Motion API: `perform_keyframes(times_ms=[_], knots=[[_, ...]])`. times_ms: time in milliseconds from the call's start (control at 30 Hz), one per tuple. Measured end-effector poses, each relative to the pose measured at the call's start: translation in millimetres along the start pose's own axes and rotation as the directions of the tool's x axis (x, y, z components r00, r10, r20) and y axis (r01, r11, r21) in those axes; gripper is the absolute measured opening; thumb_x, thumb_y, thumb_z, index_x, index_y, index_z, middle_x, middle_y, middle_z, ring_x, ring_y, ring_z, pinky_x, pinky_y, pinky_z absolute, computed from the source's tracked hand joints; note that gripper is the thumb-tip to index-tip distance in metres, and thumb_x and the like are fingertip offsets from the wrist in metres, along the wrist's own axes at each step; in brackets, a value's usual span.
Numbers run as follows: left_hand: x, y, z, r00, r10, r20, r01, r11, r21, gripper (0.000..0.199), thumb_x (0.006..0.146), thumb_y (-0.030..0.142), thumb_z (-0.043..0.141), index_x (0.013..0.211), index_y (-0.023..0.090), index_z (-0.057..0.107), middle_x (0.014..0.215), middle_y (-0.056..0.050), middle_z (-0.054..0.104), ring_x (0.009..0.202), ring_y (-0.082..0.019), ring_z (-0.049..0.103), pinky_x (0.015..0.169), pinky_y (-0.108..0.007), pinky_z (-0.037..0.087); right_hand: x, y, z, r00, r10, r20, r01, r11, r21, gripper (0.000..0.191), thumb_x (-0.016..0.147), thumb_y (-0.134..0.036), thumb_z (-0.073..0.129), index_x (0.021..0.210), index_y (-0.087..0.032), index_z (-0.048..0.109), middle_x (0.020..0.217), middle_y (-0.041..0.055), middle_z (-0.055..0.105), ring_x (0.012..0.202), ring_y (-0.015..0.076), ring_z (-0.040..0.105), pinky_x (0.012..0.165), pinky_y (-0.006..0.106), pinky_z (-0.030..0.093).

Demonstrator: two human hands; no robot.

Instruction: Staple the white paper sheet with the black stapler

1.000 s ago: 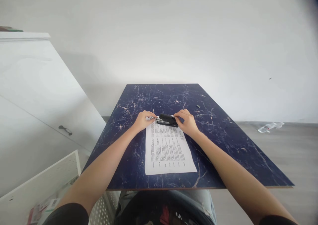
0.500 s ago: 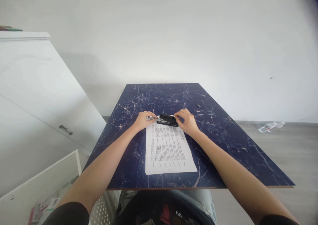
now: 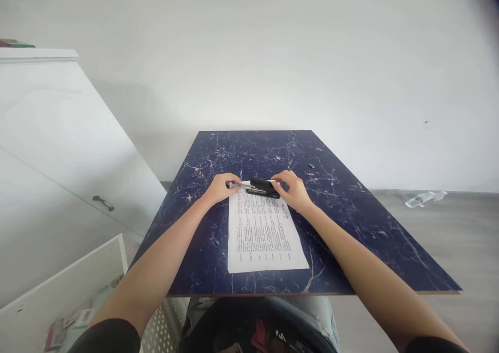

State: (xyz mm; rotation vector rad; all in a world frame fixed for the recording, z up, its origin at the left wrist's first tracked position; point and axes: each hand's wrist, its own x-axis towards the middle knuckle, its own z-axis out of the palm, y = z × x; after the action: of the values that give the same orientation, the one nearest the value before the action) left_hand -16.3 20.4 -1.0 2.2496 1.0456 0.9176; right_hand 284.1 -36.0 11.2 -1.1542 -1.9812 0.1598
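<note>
The black stapler point(image 3: 268, 191) lies over the far end of a printed paper sheet point(image 3: 267, 238), about midway across the counter point(image 3: 343, 238). Its long axis runs left to right. The upper arm is raised from the base at the left end, leaving a gap between the two. A narrow metal strip point(image 3: 247, 186) projects from this gap toward the left.

Left hand point(image 3: 221, 188): positioned at the left end of the stapler. The fingers are set narrow, thumb against fingertips, gripping the outer end of the metal strip.

Right hand point(image 3: 292, 189): positioned at the right end of the stapler. The thumb and fingers are closed around that end, holding the stapler from the right side.

The sheet lies flat, with its near edge set back from the near edge of the counter. Lines of dark print cover most of its face. The counter surface is dark blue with pale marbled veining. A small dark object point(image 3: 311, 166) rests on the counter, far and to the right of the right hand; its type cannot be determined.

Surroundings: a white cabinet point(image 3: 50, 134) with a dark handle point(image 3: 103, 203) stands at the left. A clear plastic bottle point(image 3: 424, 199) lies on the floor at the right, near the wall point(image 3: 273, 56).
</note>
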Motion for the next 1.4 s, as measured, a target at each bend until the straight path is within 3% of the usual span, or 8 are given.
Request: perform_keyframes(times_ms=[133, 233, 400, 667, 867, 1133, 1300, 1400], knots=[[-1, -7, -8.3, 0.998, -0.059, -0.017, 0.059, 0.998, 0.003, 0.026, 0.08, 0.022, 0.073, 0.106, 0.021, 0.075, 0.102, -0.005, 0.077, 0.096, -0.02, 0.07, 0.089, -0.034, 0.053, 0, 11, -2, 0.971, 0.062, 0.23, -0.062, 0.998, -0.005, 0.044, 0.081, -0.048, 0.078, 0.116, -0.023, 0.068, 0.104, 0.0082, 0.07, 0.09, 0.0255, 0.064, 0.077, 0.037, 0.051], [-2, -11, -9.7, 0.993, -0.117, -0.007, 0.117, 0.992, -0.053, 0.027, 0.08, 0.022, 0.074, 0.106, 0.02, 0.074, 0.094, -0.005, 0.078, 0.092, -0.02, 0.073, 0.093, -0.036, 0.053, -2, 18, -1, 0.945, 0.091, 0.313, -0.091, 0.996, -0.016, 0.044, 0.078, -0.043, 0.079, 0.115, -0.022, 0.07, 0.101, 0.007, 0.072, 0.085, 0.024, 0.066, 0.075, 0.035, 0.05], [-2, -2, 1.6, 0.978, -0.205, -0.037, 0.199, 0.972, -0.127, 0.025, 0.078, 0.029, 0.08, 0.101, 0.02, 0.076, 0.091, -0.007, 0.079, 0.09, -0.024, 0.074, 0.092, -0.039, 0.054, -3, 19, 2, 0.95, 0.128, 0.284, -0.135, 0.991, 0.005, 0.04, 0.076, -0.034, 0.078, 0.113, -0.022, 0.071, 0.099, 0.0056, 0.074, 0.083, 0.0224, 0.067, 0.076, 0.033, 0.05], [-2, 17, 18.2, 0.933, -0.355, 0.056, 0.351, 0.865, -0.359, 0.031, 0.08, 0.028, 0.079, 0.108, 0.019, 0.073, 0.09, -0.009, 0.079, 0.088, -0.025, 0.075, 0.084, -0.038, 0.057, -5, 19, 5, 0.942, 0.207, 0.262, -0.226, 0.973, 0.042, 0.046, 0.071, -0.035, 0.08, 0.114, -0.024, 0.069, 0.084, 0.0006, 0.073, 0.068, 0.0173, 0.063, 0.065, 0.029, 0.047], [0, 27, 29.5, 0.955, -0.291, 0.061, 0.29, 0.868, -0.402, 0.03, 0.076, 0.012, 0.074, 0.106, 0.015, 0.071, 0.093, -0.01, 0.078, 0.092, -0.023, 0.074, 0.089, -0.038, 0.056, -4, 21, 6, 0.948, 0.205, 0.243, -0.223, 0.974, 0.047, 0.047, 0.069, -0.034, 0.081, 0.112, -0.023, 0.069, 0.081, 0.0002, 0.072, 0.065, 0.0165, 0.061, 0.066, 0.029, 0.048], [1, 30, 31.5, 0.956, -0.281, 0.078, 0.285, 0.84, -0.462, 0.037, 0.073, 0.009, 0.074, 0.11, 0.014, 0.073, 0.109, -0.013, 0.077, 0.095, -0.023, 0.072, 0.09, -0.039, 0.056, -4, 21, 6, 0.956, 0.213, 0.203, -0.221, 0.975, 0.019, 0.042, 0.068, -0.033, 0.082, 0.107, -0.023, 0.072, 0.082, -0.0001, 0.073, 0.069, 0.0174, 0.063, 0.07, 0.03, 0.049], [1, 32, 34.2, 0.939, -0.325, 0.117, 0.337, 0.793, -0.507, 0.035, 0.074, 0.01, 0.075, 0.109, 0.015, 0.075, 0.108, -0.014, 0.077, 0.105, -0.026, 0.072, 0.092, -0.04, 0.057, -2, 17, 5, 0.959, 0.185, 0.213, -0.192, 0.981, 0.016, 0.037, 0.069, -0.032, 0.081, 0.105, -0.022, 0.073, 0.087, 0.0008, 0.074, 0.073, 0.0185, 0.064, 0.072, 0.03, 0.049], [2, 34, 34.6, 0.924, -0.363, 0.119, 0.369, 0.77, -0.52, 0.034, 0.073, 0.008, 0.075, 0.106, 0.015, 0.076, 0.107, -0.014, 0.077, 0.098, -0.024, 0.073, 0.085, -0.037, 0.058, -1, 18, 5, 0.956, 0.184, 0.229, -0.192, 0.981, 0.013, 0.04, 0.068, -0.032, 0.081, 0.106, -0.022, 0.072, 0.086, 0.0007, 0.074, 0.073, 0.0188, 0.064, 0.073, 0.03, 0.049]])
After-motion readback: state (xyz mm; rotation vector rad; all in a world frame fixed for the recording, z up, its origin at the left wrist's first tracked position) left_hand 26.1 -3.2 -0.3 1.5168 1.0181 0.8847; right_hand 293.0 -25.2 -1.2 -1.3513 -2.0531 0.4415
